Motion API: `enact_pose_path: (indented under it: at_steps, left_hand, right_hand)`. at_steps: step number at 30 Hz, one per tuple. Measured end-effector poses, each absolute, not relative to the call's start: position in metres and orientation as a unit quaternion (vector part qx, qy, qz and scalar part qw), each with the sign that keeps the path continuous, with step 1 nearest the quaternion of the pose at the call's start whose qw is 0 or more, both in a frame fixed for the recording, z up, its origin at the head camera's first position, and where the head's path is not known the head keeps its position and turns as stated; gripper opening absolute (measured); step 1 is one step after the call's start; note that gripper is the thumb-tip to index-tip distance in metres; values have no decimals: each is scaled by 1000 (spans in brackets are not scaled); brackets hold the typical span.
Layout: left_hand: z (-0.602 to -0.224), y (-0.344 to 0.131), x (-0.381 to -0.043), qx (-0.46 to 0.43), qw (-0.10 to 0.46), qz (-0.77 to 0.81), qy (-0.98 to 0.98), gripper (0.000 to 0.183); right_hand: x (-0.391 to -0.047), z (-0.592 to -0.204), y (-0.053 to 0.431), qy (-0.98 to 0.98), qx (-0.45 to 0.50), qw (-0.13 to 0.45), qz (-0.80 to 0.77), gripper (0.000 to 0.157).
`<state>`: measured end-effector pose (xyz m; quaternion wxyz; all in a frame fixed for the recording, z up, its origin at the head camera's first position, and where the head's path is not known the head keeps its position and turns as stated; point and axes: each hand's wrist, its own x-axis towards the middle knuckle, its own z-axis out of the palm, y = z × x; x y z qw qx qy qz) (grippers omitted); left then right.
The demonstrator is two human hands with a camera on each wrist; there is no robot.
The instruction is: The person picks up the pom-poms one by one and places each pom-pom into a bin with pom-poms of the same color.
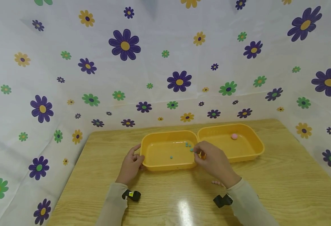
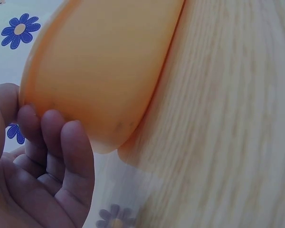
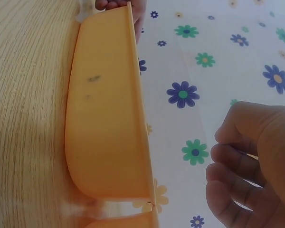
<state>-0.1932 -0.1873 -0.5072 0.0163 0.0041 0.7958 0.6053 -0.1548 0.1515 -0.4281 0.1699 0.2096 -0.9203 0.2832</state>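
A yellow plastic tray (image 1: 165,167) stands on the table with several small blue balls (image 1: 171,157) in it. My left hand (image 1: 131,163) grips this tray's left end; in the left wrist view its fingertips (image 2: 76,137) press on the outer wall. Over the tray's right end, my right hand (image 1: 212,158) pinches a blue ball (image 1: 191,150) between thumb and fingertips. The right wrist view shows this hand (image 3: 249,166) with curled fingers above the rim, the ball hidden there.
A second yellow tray (image 1: 256,150) adjoins on the right, with a larger pink ball (image 1: 234,136) inside. Several small pink balls (image 1: 216,182) lie on the wooden table (image 1: 159,194) near my right wrist. A flowered cloth (image 1: 154,69) hangs behind and at both sides.
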Motion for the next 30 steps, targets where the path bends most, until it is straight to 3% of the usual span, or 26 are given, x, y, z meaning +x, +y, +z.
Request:
enact_pose_path:
  at_steps: [23,30]
  left_hand:
    - [-508,-190,-193,14,17,609,793,53]
    - [-509,-189,-193,7,17,604,797,54]
  right_hand:
    - [-163,-440,150,-926,200,132,291,8]
    - [-184,-442,153,-935,201,108,272,8]
